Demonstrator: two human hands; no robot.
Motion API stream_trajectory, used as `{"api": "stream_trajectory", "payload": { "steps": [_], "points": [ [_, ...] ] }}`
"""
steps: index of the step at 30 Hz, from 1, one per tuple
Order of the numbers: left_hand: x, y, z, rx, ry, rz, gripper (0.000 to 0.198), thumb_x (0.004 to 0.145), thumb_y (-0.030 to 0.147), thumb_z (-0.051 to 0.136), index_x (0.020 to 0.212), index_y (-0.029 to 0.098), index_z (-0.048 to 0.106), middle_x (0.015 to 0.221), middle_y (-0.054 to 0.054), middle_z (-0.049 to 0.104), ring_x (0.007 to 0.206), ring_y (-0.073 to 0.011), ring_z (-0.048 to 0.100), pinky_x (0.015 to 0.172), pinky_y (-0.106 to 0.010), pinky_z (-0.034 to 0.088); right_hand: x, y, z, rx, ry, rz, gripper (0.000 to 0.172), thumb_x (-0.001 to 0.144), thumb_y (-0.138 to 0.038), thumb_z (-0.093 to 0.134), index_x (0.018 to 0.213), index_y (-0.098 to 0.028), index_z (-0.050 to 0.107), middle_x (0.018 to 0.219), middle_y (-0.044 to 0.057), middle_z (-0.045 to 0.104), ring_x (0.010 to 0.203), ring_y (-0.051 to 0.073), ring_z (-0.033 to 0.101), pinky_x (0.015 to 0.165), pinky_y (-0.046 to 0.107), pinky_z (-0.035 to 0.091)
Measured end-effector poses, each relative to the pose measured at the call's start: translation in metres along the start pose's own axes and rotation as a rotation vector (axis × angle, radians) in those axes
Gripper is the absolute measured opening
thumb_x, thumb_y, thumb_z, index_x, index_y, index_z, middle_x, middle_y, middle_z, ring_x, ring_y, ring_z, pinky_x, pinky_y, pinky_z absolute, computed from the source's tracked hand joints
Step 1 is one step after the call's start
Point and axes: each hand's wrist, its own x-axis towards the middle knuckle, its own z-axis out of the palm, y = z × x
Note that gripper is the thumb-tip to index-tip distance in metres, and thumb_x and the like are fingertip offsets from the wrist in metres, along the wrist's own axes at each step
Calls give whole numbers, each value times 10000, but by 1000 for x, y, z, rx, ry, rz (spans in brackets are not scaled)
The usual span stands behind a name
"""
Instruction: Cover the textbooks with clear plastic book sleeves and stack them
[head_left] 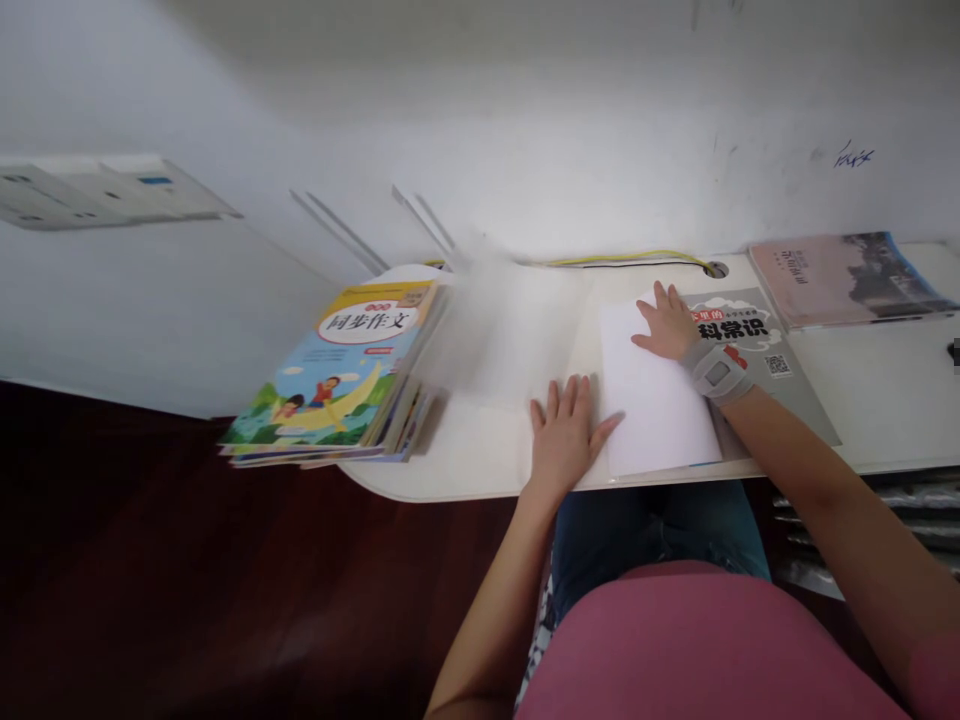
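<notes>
My left hand [566, 432] lies flat with fingers spread on the white desk [480, 470], its thumb touching the left edge of a white sheet [652, 400]. My right hand [667, 325], with a grey wrist band, rests open on the sheet's top right corner. The sheet lies over a grey book [780, 375] with black and red characters. A blurred pale page or sheet [502, 330] is smeared by motion just left of the hands.
A stack of colourful books [337, 380] sits at the desk's left end, overhanging the edge. Another book [847, 278] lies at the back right. A yellow cable [630, 258] runs along the wall. Dark floor lies to the left.
</notes>
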Motion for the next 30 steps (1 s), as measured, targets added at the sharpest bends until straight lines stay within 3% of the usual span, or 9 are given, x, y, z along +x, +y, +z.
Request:
{"api": "stream_trajectory", "payload": {
  "steps": [10,20,26,30],
  "points": [
    [1,-2,0,-68,2,-11,751,908,621,285,1498,161,217,1522,-158,313,1423,-376,194,1087,-649,193,-6,-12,-5,-88,-7,-12,479,846,-406,566,1231,-120,565,1536,185,266,1407,414,185,1066,570,242],
    [3,2,-3,-14,-18,-50,773,905,629,279,1491,126,239,1513,-193,309,1412,-392,213,1086,-646,193,-9,-7,-11,-121,-156,-77,494,852,-428,552,1234,-117,584,1516,168,319,1418,374,186,1101,546,191],
    [2,2,-6,38,-35,-20,736,913,608,288,1485,146,262,1516,-167,313,1416,-384,206,1074,-654,221,-12,-12,-11,-22,-32,-38,531,873,-413,529,1325,-137,488,1520,186,300,1417,356,200,1093,549,207],
    [-5,21,-17,72,12,24,702,912,598,310,1464,164,321,1502,-162,340,1412,-381,224,1073,-682,187,-16,-20,-13,-35,28,-12,474,866,-364,553,1280,-136,530,1472,179,381,1395,357,254,1094,551,225]
  ]
}}
